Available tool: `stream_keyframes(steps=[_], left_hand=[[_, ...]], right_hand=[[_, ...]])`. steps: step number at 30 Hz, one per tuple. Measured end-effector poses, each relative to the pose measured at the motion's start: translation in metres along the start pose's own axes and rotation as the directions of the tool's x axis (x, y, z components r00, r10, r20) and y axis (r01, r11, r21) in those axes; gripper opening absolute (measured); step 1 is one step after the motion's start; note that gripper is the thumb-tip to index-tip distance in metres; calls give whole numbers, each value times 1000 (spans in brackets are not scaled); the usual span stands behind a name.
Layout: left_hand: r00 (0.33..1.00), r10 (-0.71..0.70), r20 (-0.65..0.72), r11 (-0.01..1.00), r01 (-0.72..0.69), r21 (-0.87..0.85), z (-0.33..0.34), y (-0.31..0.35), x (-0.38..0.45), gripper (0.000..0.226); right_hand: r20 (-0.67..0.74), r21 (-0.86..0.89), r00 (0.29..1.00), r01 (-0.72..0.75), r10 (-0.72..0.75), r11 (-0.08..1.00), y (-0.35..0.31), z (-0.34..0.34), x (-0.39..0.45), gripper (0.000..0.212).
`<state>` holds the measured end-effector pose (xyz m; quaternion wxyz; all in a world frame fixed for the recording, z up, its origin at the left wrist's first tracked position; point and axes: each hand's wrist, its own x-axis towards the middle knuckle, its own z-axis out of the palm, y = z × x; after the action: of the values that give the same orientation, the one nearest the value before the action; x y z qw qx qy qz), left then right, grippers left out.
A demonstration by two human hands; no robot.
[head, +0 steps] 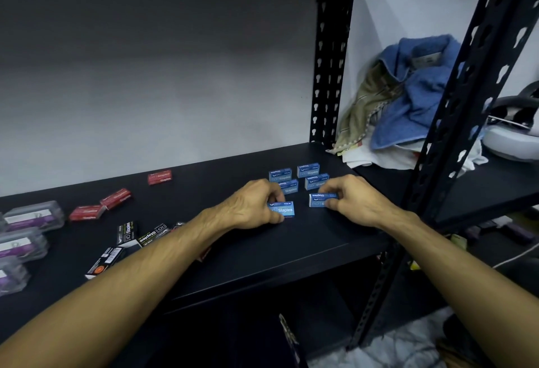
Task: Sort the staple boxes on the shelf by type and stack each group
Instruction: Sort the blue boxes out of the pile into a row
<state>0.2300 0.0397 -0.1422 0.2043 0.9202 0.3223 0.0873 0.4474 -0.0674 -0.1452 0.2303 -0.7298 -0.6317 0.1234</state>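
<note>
Several blue staple boxes lie on the black shelf (pixel 291 251) toward its right end. My left hand (pixel 253 207) grips one blue box (pixel 284 210) at its left side. My right hand (pixel 347 198) pinches another blue box (pixel 319 200) from its right end. Behind them sit more blue boxes in a loose cluster (pixel 309 170). Three red staple boxes (pixel 115 198) are scattered at the left middle of the shelf. Black staple boxes (pixel 127 232) lie near my left forearm, partly hidden by it.
Clear plastic cases with purple contents (pixel 32 216) stack at the far left. A black perforated upright (pixel 328 76) bounds the shelf at the back right, another (pixel 455 105) at the front right. Blue and beige cloths (pixel 408 99) fill the neighbouring shelf, beside a white device (pixel 513 134).
</note>
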Motion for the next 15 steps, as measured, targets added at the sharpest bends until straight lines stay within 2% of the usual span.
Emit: stream_keyframes(steps=[6, 15], left_hand=[[1000, -24, -17, 994, 22, -105, 1, 0, 2, 25], [980, -52, -192, 993, 30, -118, 17, 8, 14, 16]], right_hand=[[0, -7, 1000, -10, 10, 1000, 2, 0, 3, 15], [-16, -86, 1000, 2, -4, 996, 7, 1, 16, 22]])
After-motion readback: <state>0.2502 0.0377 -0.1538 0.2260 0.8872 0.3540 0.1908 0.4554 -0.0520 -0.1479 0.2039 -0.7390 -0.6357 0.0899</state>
